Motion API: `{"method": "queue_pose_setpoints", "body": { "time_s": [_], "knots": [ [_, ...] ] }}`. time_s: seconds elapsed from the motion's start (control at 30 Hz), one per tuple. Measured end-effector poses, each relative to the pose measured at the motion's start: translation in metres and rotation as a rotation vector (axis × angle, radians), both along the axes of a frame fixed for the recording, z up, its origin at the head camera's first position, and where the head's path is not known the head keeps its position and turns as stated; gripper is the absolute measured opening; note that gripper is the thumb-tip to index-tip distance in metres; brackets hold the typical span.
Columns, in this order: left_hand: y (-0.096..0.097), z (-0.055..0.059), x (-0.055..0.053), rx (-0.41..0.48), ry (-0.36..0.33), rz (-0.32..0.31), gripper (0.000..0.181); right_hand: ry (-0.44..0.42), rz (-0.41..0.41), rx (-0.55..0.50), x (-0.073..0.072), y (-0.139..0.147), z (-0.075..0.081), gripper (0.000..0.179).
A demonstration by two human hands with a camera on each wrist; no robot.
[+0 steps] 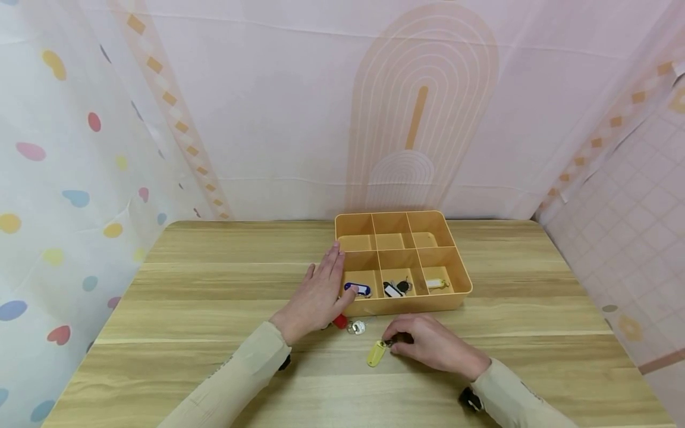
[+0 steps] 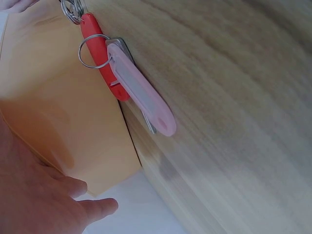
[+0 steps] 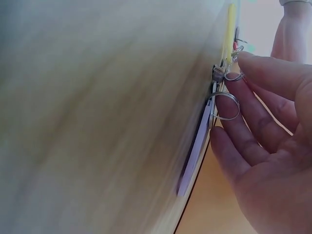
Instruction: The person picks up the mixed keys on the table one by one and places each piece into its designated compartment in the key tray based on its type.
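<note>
My left hand point(image 1: 313, 300) lies along the left side of an orange six-compartment tray point(image 1: 407, 306), its fingers fairly straight and the thumb over the front left corner. In front of the tray, my right hand point(image 1: 428, 343) pinches the metal ring end of a yellow key tag point(image 1: 377, 354) between thumb and fingertips. Just beside those fingers is a lavender key tag point(image 3: 195, 153) with its ring. A red key tag point(image 2: 100, 53) and a pink key tag point(image 2: 141, 92) with keys lie against the tray's front wall, partly hidden by the left hand in the head view.
The tray's front compartments hold a blue key tag point(image 1: 353, 288), a black key tag point(image 1: 393, 289) with a key, and another yellow key tag point(image 1: 435, 283). The wooden table point(image 1: 225, 285) meets a patterned cloth point(image 1: 278, 119) behind the tray.
</note>
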State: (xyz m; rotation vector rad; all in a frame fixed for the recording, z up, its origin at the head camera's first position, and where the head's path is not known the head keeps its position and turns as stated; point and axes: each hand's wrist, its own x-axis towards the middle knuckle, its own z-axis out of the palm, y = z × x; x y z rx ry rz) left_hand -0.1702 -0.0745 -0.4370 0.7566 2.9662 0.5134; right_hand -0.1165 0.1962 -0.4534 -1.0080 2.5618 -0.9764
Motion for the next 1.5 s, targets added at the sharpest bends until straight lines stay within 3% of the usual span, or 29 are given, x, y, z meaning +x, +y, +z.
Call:
{"method": "queue_pose_setpoints", "body": {
  "time_s": [0.4,0.6,0.87,1.1,1.5],
  "knots": [
    [0.0,0.0,-0.001,0.008,0.001,-0.004,0.083,0.029,-0.034,0.023,0.0,-0.003,0.001,0.011],
    [-0.002,-0.001,0.002,0.009,0.008,-0.001,0.084,0.026,-0.053,-0.028,0.002,-0.001,0.003,0.01],
    [-0.003,-0.002,0.003,0.013,0.011,-0.003,0.084,0.099,-0.098,-0.111,0.008,0.003,0.007,0.012],
    [-0.002,-0.001,0.001,0.011,0.013,-0.004,0.084,0.046,-0.15,-0.176,0.012,0.008,0.016,0.012],
    [-0.001,-0.001,0.001,0.008,0.008,-0.006,0.084,0.146,-0.183,-0.208,0.013,0.014,0.033,0.011]
  ]
}}
